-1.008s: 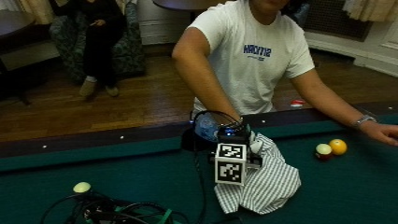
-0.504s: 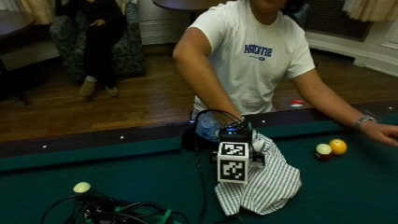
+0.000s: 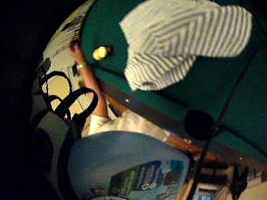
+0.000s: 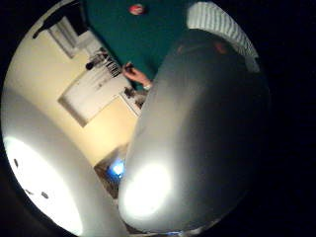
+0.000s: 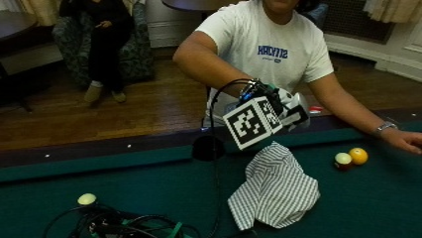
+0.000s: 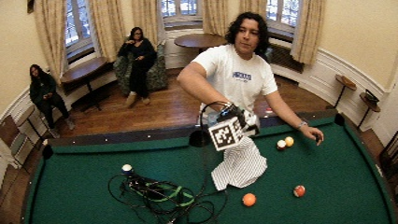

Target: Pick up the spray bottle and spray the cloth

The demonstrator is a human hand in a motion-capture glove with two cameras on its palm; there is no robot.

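In the outside view my gloved right hand (image 5: 264,95) grips the spray bottle (image 5: 295,113) in the air, over the table's near rail and above the cloth. The striped cloth (image 5: 277,191) lies crumpled on the green felt just below and in front of the hand. The little finger side palm view shows the bottle's blue labelled body (image 3: 126,180) close to the palm and the cloth (image 3: 183,36) spread on the felt beyond it. The bottle's pale body (image 4: 197,138) fills much of the thumb side view. The wide view shows the hand (image 6: 236,114) over the cloth (image 6: 239,165).
Two balls (image 5: 350,157) sit on the felt right of the cloth, near the person's bare left hand (image 5: 405,141). A white ball (image 5: 86,199) and a tangle of cables (image 5: 125,225) lie at the front left. An orange ball (image 6: 249,199) and a red-striped ball (image 6: 299,190) lie nearer the front.
My right hand has risen with the spray bottle, from just above the cloth to well clear of it. The cloth and balls have stayed where they were.
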